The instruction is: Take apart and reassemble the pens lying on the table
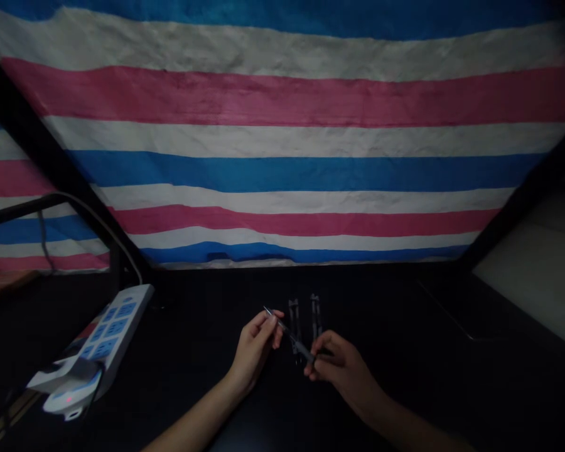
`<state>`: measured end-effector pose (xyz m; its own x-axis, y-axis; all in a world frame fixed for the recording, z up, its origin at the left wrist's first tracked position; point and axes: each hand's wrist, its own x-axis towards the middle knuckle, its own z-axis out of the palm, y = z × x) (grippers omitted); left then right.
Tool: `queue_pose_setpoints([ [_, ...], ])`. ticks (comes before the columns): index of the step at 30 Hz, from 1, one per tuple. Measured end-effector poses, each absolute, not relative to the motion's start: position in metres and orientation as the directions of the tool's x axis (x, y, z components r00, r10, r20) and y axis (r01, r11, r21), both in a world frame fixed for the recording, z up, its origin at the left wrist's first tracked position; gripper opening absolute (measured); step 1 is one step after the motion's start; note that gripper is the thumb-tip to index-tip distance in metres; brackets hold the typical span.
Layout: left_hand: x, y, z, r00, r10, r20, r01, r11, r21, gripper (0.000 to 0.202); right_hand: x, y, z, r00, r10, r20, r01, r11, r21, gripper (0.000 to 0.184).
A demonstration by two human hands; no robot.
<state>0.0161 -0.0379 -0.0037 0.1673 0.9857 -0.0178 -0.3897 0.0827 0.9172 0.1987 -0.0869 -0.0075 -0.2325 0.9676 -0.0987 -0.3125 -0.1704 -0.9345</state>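
Observation:
Both my hands hold one thin pen-like tool [288, 334] over a dark table [405, 376]. My left hand [257, 346] pinches its upper, pointed end. My right hand [336, 364] grips its lower, thicker end. Just behind the tool two small dark upright metal pieces [304, 317] stand on the table; the light is too dim to tell what they are.
A white power strip [104, 340] with blue sockets and a plugged-in adapter [70, 392] lies at the left, its cable [108, 229] arching up. A striped pink, white and blue tarp [282, 144] hangs behind the table. Dark frame bars slant at both sides.

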Motion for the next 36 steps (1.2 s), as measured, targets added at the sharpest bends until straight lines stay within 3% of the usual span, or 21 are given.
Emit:
queue_pose_setpoints([
  [5, 0.016, -0.041, -0.005, 0.150, 0.986, -0.080, -0.405, 0.135, 0.904, 0.029, 0.199, -0.087, -0.016, -0.462, 0.840, -0.283, -0.363, -0.471, -0.804, 0.035],
  [9, 0.018, -0.045, -0.004, 0.161, 0.983, -0.091, -0.379, 0.147, 0.914, 0.030, 0.203, -0.090, -0.026, -0.670, 0.652, -0.354, -0.251, -0.648, -0.719, 0.047],
  [13, 0.021, -0.050, -0.001, 0.192, 0.978, -0.082, -0.305, 0.139, 0.942, 0.031, 0.204, -0.096, -0.027, -0.693, 0.584, -0.423, -0.136, -0.682, -0.719, 0.036],
  [20, 0.022, -0.052, 0.000, 0.203, 0.974, -0.098, -0.257, 0.149, 0.955, 0.030, 0.204, -0.100, -0.022, -0.605, 0.627, -0.491, -0.066, -0.654, -0.754, 0.021],
  [26, 0.021, -0.052, -0.009, 0.249, 0.968, -0.032, -0.237, 0.093, 0.967, 0.032, 0.201, -0.105, -0.025, -0.586, 0.637, -0.500, -0.061, -0.650, -0.757, 0.030],
  [32, 0.019, -0.049, -0.010, 0.226, 0.973, -0.037, -0.264, 0.098, 0.960, 0.032, 0.199, -0.104, -0.025, -0.692, 0.512, -0.508, -0.155, -0.793, -0.589, 0.047],
  [36, 0.019, -0.048, -0.008, 0.209, 0.976, -0.060, -0.264, 0.115, 0.958, 0.032, 0.200, -0.103, -0.022, -0.649, 0.562, -0.513, -0.173, -0.765, -0.621, 0.038],
])
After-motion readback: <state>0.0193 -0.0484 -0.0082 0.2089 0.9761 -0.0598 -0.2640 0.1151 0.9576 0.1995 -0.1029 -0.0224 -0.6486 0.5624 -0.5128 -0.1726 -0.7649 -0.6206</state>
